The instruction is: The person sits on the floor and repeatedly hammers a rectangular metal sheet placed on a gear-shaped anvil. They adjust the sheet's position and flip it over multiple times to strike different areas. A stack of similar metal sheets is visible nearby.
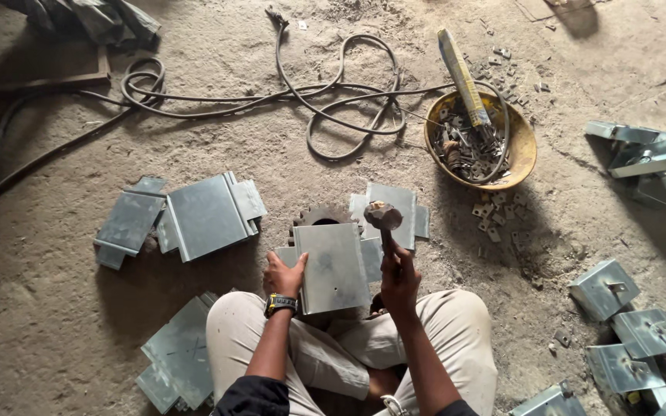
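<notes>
We see the left hand (283, 275) closed on the left edge of a folded metal sheet (333, 267) lying over a toothed gear (319, 214), near the crossed legs. The right hand (399, 279) grips a hammer (384, 219), its head raised above the sheet's far right corner.

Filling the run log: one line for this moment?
left hand: holds metal sheet | right hand: hammer raised | under sheet: gear

In front of me, my left hand (283, 275) holds a plate (333, 266) lying on a gear (319, 215). My right hand (399, 279) holds a hammer (383, 216) above it. A bowl (524, 142) is behind on the right, a cable (333, 100) behind, more plates (194, 216) on the left.
</notes>
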